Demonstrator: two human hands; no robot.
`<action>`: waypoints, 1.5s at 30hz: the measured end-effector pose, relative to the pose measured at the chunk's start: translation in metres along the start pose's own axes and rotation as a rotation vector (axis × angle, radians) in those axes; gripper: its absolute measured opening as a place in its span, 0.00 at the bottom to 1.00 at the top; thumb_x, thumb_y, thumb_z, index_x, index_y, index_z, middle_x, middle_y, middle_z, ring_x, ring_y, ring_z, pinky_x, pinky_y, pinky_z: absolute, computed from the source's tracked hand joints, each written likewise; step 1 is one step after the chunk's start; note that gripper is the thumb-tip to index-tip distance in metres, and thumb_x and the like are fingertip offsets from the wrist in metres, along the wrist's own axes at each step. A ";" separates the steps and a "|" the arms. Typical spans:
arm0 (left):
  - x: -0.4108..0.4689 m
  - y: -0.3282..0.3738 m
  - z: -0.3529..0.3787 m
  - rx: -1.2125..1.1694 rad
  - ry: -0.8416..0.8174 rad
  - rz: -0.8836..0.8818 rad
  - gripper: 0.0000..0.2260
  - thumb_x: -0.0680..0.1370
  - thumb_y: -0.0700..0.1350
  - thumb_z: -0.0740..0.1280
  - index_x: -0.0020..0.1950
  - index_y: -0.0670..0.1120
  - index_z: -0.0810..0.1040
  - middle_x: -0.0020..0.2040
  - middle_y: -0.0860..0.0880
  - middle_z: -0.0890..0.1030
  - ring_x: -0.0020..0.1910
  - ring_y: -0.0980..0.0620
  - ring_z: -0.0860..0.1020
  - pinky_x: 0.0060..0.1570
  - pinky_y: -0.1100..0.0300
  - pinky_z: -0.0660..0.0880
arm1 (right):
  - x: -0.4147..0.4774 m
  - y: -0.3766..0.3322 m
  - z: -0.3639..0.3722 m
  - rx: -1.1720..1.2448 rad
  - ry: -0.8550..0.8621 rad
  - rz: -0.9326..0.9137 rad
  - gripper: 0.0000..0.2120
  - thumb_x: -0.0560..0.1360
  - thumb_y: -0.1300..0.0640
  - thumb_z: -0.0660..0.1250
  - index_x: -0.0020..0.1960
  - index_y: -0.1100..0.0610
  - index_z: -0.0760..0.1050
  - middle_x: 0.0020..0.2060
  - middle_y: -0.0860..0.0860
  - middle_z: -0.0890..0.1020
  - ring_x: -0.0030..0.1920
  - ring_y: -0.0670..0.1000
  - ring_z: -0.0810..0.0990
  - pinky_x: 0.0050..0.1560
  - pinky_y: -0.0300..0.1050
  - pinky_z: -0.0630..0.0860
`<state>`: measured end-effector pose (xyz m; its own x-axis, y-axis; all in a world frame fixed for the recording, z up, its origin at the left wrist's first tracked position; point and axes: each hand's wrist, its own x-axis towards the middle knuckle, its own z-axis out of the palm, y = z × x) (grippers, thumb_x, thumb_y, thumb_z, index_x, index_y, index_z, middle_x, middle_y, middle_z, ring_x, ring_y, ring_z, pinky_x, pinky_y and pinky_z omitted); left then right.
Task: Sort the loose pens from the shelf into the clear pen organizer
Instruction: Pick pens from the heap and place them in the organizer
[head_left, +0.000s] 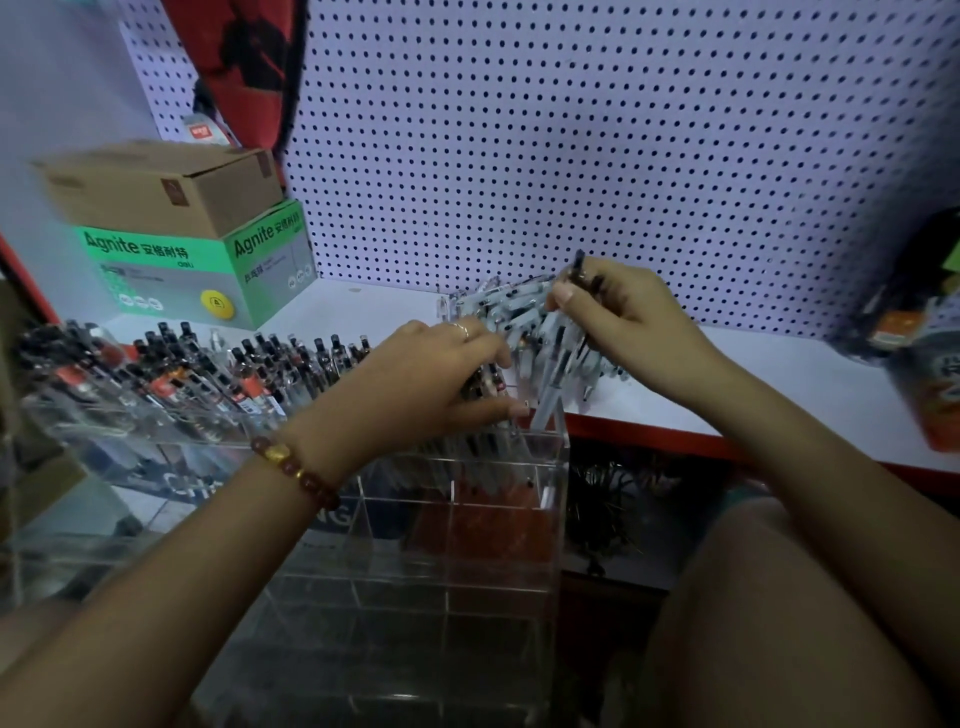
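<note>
Head view, asker: Where were the loose pens (519, 312) seen, and how were the hands occupied?

Describer: A tangled heap of loose pens was seen on the white shelf (753, 374), at the foot of the pegboard (571, 130) and just behind the clear pen organizer (545, 447). One dark-capped pen (577, 273) was pinched between the thumb and fingers of the right hand (618, 322), just above the heap. The fingers and thumb of the left hand (431, 384) were closed round a bunch of pens (491, 384) standing at the organizer's right-hand end. Rows of pens already sorted (208, 374) were seen filling the compartments to the left.

Asker: How would the pens be expected to handle?

Describer: They were judged to be light, stiff and slim, with smooth plastic barrels likely to slip or roll if loosely held. A pinch at mid-barrel was judged most suitable, so that one end could be lowered first into a compartment. Because the heap was crossed and interlocked, neighbouring pens could be dragged along when one was lifted. The organizer was judged to be rigid but easily nudged.
</note>
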<state>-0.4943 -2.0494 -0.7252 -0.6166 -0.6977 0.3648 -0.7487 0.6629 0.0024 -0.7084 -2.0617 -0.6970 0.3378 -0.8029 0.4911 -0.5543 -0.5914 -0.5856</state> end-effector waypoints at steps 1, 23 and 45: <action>0.000 -0.001 0.002 0.028 0.009 0.012 0.26 0.74 0.67 0.52 0.60 0.51 0.73 0.58 0.52 0.75 0.42 0.60 0.64 0.50 0.61 0.62 | 0.000 0.000 0.001 -0.001 -0.015 -0.005 0.12 0.81 0.51 0.60 0.46 0.57 0.76 0.24 0.42 0.69 0.25 0.43 0.65 0.31 0.40 0.64; 0.000 -0.002 0.009 0.089 0.039 0.003 0.27 0.70 0.67 0.58 0.59 0.49 0.68 0.53 0.52 0.75 0.41 0.57 0.65 0.52 0.57 0.65 | 0.004 0.006 0.014 -0.303 -0.477 0.008 0.10 0.77 0.50 0.67 0.52 0.56 0.74 0.37 0.53 0.76 0.34 0.48 0.71 0.38 0.44 0.69; 0.006 -0.002 0.008 0.084 0.187 -0.006 0.24 0.75 0.64 0.55 0.54 0.45 0.73 0.44 0.48 0.80 0.33 0.55 0.64 0.40 0.59 0.62 | -0.001 0.012 0.009 0.017 -0.697 0.167 0.06 0.77 0.58 0.67 0.45 0.50 0.71 0.28 0.52 0.72 0.30 0.52 0.67 0.37 0.46 0.65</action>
<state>-0.4985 -2.0573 -0.7298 -0.5620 -0.6336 0.5318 -0.7747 0.6285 -0.0699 -0.7083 -2.0688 -0.7102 0.6596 -0.7405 -0.1287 -0.6311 -0.4526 -0.6300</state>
